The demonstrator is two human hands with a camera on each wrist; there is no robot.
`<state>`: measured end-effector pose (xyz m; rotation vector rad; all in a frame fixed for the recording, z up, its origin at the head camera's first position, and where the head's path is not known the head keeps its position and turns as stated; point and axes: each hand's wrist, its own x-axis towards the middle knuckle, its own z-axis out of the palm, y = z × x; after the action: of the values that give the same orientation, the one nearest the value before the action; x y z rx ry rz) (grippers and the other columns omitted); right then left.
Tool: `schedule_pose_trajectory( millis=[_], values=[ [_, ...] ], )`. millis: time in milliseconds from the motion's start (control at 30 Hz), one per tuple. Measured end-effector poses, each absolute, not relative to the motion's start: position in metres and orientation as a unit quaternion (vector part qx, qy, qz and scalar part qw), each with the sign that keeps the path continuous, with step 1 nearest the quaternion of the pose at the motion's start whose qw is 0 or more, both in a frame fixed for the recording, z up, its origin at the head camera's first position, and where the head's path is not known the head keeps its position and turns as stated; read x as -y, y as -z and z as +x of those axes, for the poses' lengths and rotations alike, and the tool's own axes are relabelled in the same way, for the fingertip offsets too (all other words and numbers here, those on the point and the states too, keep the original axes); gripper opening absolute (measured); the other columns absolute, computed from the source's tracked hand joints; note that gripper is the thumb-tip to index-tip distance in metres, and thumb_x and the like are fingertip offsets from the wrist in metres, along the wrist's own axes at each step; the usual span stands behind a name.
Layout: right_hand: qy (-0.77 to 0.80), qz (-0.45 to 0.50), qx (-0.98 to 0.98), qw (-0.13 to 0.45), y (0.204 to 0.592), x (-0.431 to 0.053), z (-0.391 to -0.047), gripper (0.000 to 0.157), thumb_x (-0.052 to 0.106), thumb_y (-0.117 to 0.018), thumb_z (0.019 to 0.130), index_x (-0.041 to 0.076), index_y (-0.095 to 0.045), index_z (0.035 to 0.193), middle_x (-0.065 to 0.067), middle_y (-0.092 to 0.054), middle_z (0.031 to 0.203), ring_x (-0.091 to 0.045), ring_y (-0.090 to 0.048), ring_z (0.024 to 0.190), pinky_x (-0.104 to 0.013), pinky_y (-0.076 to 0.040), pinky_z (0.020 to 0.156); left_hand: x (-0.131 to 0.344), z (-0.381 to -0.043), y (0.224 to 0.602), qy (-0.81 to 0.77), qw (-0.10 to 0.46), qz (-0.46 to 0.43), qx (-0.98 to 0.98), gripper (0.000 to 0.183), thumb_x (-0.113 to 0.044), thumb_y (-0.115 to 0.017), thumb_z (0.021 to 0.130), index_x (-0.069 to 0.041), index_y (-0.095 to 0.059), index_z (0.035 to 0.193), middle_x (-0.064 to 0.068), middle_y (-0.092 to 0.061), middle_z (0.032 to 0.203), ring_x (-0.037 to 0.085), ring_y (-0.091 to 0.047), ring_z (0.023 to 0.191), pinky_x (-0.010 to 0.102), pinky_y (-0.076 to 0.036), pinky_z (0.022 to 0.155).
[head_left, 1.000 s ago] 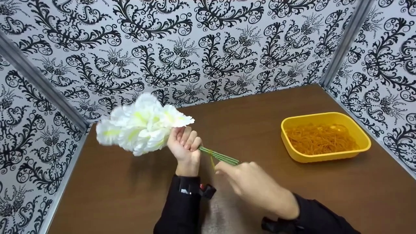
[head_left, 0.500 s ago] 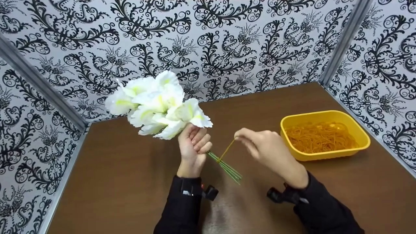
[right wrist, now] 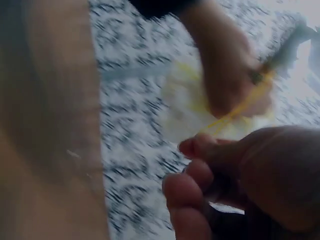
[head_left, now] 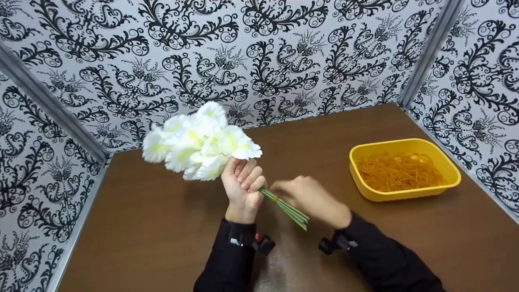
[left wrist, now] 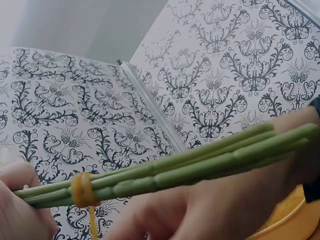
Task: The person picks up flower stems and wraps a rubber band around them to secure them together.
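My left hand grips a bunch of white artificial flowers by the green stems, just below the blooms. The blooms lean to the upper left, and the bare stem ends stick out to the lower right of the fist. An orange-yellow rubber band is wound around the stems close to that fist, one strand hanging down from it in the left wrist view. Behind the stems, my right hand pinches the stretched end of this band. The right wrist view shows the strand running from thumb and finger to the stems.
A yellow plastic tub of loose rubber bands stands at the right on the brown table. Patterned black-and-white panels wall in the back and both sides.
My right hand pulled the band up and away to the right, then came back left behind the stems. The bouquet rose with my left hand, then dipped slightly.
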<state>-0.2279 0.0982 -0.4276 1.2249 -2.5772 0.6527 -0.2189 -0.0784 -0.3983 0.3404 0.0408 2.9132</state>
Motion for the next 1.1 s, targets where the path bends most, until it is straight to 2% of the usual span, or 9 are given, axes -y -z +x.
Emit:
schedule_pose_trajectory(
  millis=[133,267,333,400,500,633,767,933,1100],
  values=[
    [-0.209,0.467,0.85,0.128,0.447,-0.082,-0.214,0.01,0.005,-0.068,0.089,0.012,-0.061,0.09,0.0,-0.053,0.063,-0.015,-0.05,0.05,-0.024,-0.04,0.042,0.081,-0.22,0.399,-0.993,0.053,0.098,0.027,0.04,-0.014,-0.044,0.095,-0.02,-0.025,0.061,-0.007,-0.03,0.046,0.003,-0.014,0.041,0.015,-0.012,0.037],
    [-0.182,0.505,0.81,0.235,0.459,-0.074,-0.201,0.017,0.011,-0.076,0.088,0.008,-0.064,0.1,0.0,-0.063,0.079,-0.011,-0.061,0.063,-0.019,-0.051,0.053,0.083,-0.221,0.4,-0.997,0.0,0.07,0.039,0.038,-0.012,-0.042,0.093,-0.019,-0.026,0.059,-0.006,-0.032,0.044,0.004,-0.014,0.041,0.016,-0.012,0.037],
    [-0.177,0.507,0.813,0.226,0.459,-0.07,-0.197,0.012,0.011,-0.072,0.091,0.008,-0.063,0.098,0.001,-0.063,0.083,-0.009,-0.061,0.072,-0.019,-0.053,0.064,0.084,-0.222,0.4,-0.998,-0.026,0.058,0.03,0.038,-0.011,-0.04,0.093,-0.018,-0.028,0.058,-0.005,-0.033,0.044,0.004,-0.014,0.041,0.016,-0.012,0.036],
    [-0.187,0.491,0.832,0.179,0.455,-0.066,-0.193,0.007,0.013,-0.069,0.095,0.01,-0.063,0.094,0.002,-0.062,0.081,-0.008,-0.06,0.074,-0.022,-0.054,0.068,0.084,-0.223,0.4,-0.997,-0.051,0.048,0.015,0.039,-0.01,-0.038,0.094,-0.017,-0.031,0.057,-0.005,-0.033,0.043,0.004,-0.013,0.041,0.017,-0.012,0.036],
    [-0.211,0.451,0.86,0.114,0.446,-0.062,-0.185,0.013,0.019,-0.064,0.1,0.013,-0.062,0.089,0.004,-0.059,0.07,-0.009,-0.059,0.065,-0.029,-0.052,0.059,0.085,-0.225,0.4,-0.995,-0.088,0.036,-0.011,0.041,-0.011,-0.035,0.096,-0.017,-0.033,0.055,-0.006,-0.032,0.043,0.004,-0.013,0.041,0.016,-0.012,0.036],
    [-0.199,0.422,0.876,0.122,0.437,-0.061,-0.168,0.014,0.023,-0.065,0.1,0.015,-0.061,0.089,0.001,-0.057,0.061,-0.016,-0.061,0.053,-0.035,-0.048,0.044,0.086,-0.227,0.4,-0.991,-0.122,0.023,-0.038,0.043,-0.011,-0.032,0.096,-0.017,-0.033,0.054,-0.007,-0.03,0.042,0.004,-0.012,0.04,0.016,-0.011,0.035],
    [-0.192,0.42,0.876,0.14,0.426,-0.063,-0.156,0.012,0.022,-0.063,0.1,0.015,-0.061,0.091,0.002,-0.055,0.06,-0.016,-0.059,0.052,-0.033,-0.045,0.041,0.087,-0.227,0.399,-0.99,-0.129,0.024,-0.054,0.045,-0.01,-0.03,0.097,-0.017,-0.033,0.053,-0.007,-0.028,0.042,0.004,-0.01,0.04,0.016,-0.011,0.035],
    [-0.215,0.427,0.858,0.189,0.413,-0.073,-0.154,0.011,0.022,-0.064,0.101,0.015,-0.062,0.093,0.007,-0.05,0.059,-0.007,-0.048,0.049,-0.029,-0.042,0.04,0.086,-0.225,0.397,-0.985,-0.138,0.038,-0.099,0.045,-0.01,-0.026,0.098,-0.019,-0.029,0.054,-0.008,-0.027,0.043,0.004,-0.01,0.04,0.015,-0.009,0.035],
    [-0.261,0.439,0.813,0.279,0.399,-0.087,-0.162,0.005,0.019,-0.066,0.099,0.015,-0.068,0.098,0.007,-0.064,0.068,-0.005,-0.053,0.05,-0.024,-0.045,0.041,0.085,-0.224,0.395,-0.978,-0.15,0.044,-0.139,0.042,-0.009,-0.026,0.098,-0.02,-0.027,0.057,-0.01,-0.029,0.042,0.003,-0.012,0.039,0.015,-0.011,0.035]
  ],
)
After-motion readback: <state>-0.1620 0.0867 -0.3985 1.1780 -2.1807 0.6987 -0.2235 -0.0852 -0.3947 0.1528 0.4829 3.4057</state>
